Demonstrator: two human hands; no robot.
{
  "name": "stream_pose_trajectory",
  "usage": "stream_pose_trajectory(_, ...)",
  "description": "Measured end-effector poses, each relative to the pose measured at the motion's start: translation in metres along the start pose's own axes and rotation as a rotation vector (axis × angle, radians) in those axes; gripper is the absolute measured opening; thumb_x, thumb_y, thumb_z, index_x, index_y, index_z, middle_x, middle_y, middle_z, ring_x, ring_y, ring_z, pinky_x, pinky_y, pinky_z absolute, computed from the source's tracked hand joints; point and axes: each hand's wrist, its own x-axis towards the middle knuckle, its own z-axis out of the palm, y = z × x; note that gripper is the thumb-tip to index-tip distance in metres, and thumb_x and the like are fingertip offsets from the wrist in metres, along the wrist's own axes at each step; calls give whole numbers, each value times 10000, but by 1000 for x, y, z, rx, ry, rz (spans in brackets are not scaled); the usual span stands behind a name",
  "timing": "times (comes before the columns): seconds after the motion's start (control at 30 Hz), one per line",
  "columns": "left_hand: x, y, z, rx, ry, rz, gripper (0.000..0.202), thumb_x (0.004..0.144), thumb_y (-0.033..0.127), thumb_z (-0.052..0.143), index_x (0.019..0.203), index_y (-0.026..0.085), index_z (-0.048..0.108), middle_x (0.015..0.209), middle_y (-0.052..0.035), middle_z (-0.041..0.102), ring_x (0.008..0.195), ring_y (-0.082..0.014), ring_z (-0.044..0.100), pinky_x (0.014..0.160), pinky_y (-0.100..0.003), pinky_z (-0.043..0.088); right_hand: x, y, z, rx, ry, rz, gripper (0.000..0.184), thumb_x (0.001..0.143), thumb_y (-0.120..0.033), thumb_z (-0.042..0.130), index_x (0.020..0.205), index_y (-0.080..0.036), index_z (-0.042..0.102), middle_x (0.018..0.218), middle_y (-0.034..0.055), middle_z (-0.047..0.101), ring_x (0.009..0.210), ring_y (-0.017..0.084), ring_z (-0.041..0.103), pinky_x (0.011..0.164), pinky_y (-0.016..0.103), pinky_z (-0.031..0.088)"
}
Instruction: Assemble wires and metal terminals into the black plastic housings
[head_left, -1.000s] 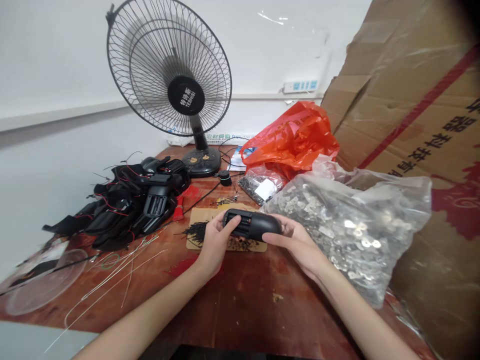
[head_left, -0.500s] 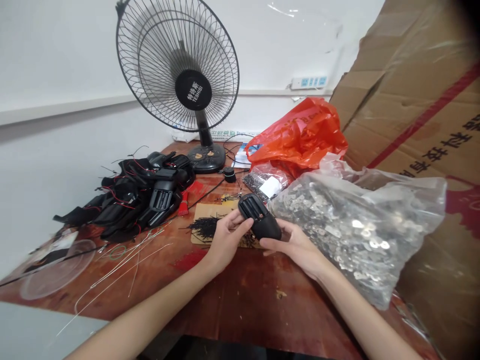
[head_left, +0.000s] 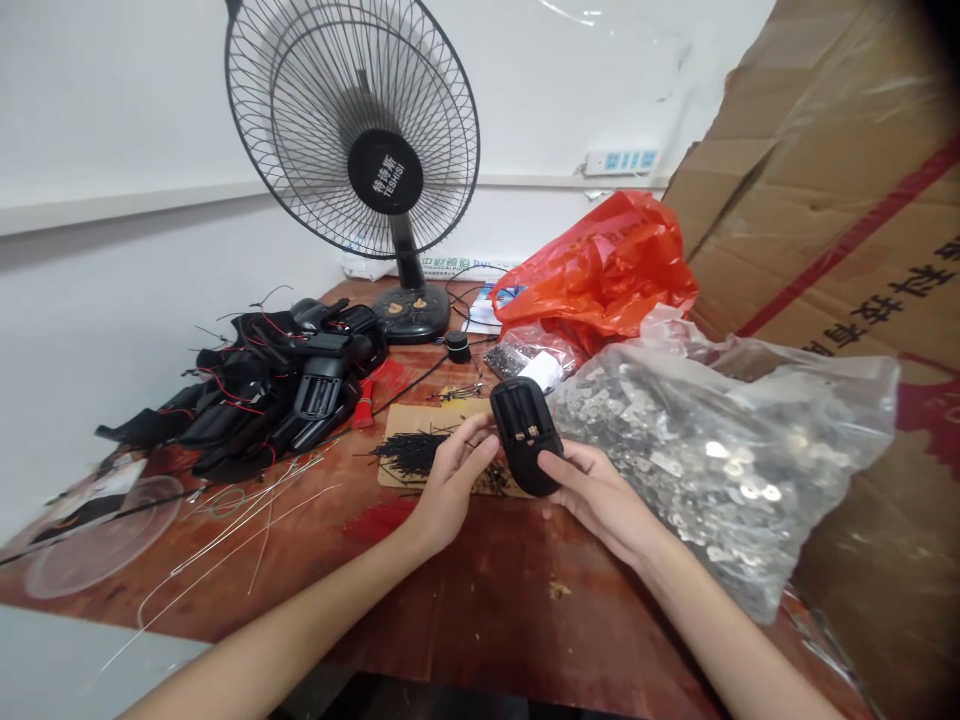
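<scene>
Raised over the tabletop is a black plastic battery housing [head_left: 525, 435], rounded at both ends, its open compartment facing me with metal contacts at the lower end. My right hand [head_left: 600, 490] grips its lower right part, thumb on the front face and fingers behind. At the left edge, my left hand [head_left: 457, 480] is closed with fingers and thumb against the side; the fingertips are partly hidden behind it. Below and behind lies a piece of brown cardboard [head_left: 390, 478] bearing a bundle of thin black wires [head_left: 409, 453].
Similar black housings with red wires [head_left: 262, 385] are heaped at left, near a clear plastic lid [head_left: 112, 545] and loose silvery wires [head_left: 247, 525]. A fan [head_left: 386, 172] stands behind. On the right are a clear bag of metal pieces [head_left: 720, 460], an orange bag [head_left: 600, 265] and cardboard boxes [head_left: 832, 180].
The housing has turned more upright and shifted slightly right, showing its compartment more squarely. My right thumb has moved onto its front face; my left thumb has slid off toward the edge.
</scene>
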Motion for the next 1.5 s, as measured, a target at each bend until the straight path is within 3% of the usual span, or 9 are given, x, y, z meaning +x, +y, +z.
stream_pose_trajectory(0.13,-2,-1,0,126,134,91,641,843,511,445,1384,174,377,1382,-69,388,1247,-2,476,1068,-79,419,-1,1,-1,38,-10,-53,241,877,-323,666,1080,-203,711,954,53,631,804,138,589,782,307,511)
stream_pose_trajectory(0.3,-14,1,-3,690,409,522,540,823,327,505,1332,153,465,1382,-56,379,1363,0,342,1241,-112,249,-3,2,-2,-65,-9,-146,203,838,-282,709,1032,-224,728,1014,43,652,890,161,590,795,293,493)
stream_pose_trajectory(0.43,-20,1,-9,889,351,715,546,805,251,504,1338,150,444,1326,-62,433,1300,-4,390,1180,-135,269,-3,1,-1,-237,-31,-226,215,806,-242,738,1021,-237,737,1062,35,644,901,154,577,787,267,478)
stream_pose_trajectory(0.6,-17,0,-9,904,275,780,386,807,311,513,1123,101,585,1113,-47,548,1092,29,431,1026,-127,267,0,-2,1,-346,-85,-354,227,745,-173,778,962,-234,760,1106,45,620,1083,185,541,1000,304,402)
stream_pose_trajectory(0.97,-18,13,1,817,291,962,514,683,465,663,989,62,570,1037,-26,566,1050,47,445,970,-107,310,-2,-2,-3,-289,-215,-300,316,741,-103,767,982,-307,752,920,1,613,1115,151,557,1035,275,414)
stream_pose_trajectory(1.1,-18,15,0,826,252,991,524,649,446,691,988,69,560,1043,-14,570,1068,43,456,979,-115,329,-2,-6,-2,-310,-247,-299,331,755,-101,758,1014,-307,746,1146,3,616,1177,151,551,1023,258,435)
stream_pose_trajectory(1.2,-18,15,-1,826,237,993,520,628,426,713,985,76,566,1039,-7,574,1073,36,466,993,-131,337,-3,-8,-1,-339,-249,-289,360,756,-105,759,1072,-276,736,1373,30,512,1257,177,510,1038,258,423)
stream_pose_trajectory(1.37,-19,14,1,787,226,1004,452,652,407,699,931,73,577,1017,-4,585,1051,38,468,985,-137,340,-3,-10,1,-307,-264,-296,260,753,-111,761,988,-221,748,1383,62,499,1279,232,493,1093,356,380)
stream_pose_trajectory(1.5,-19,14,1,774,216,1004,441,669,416,687,906,64,567,1024,-1,585,1054,43,472,994,-134,342,-4,-12,2,-347,-260,-322,251,745,-106,767,958,-236,738,1338,40,536,1216,191,537,1044,314,420)
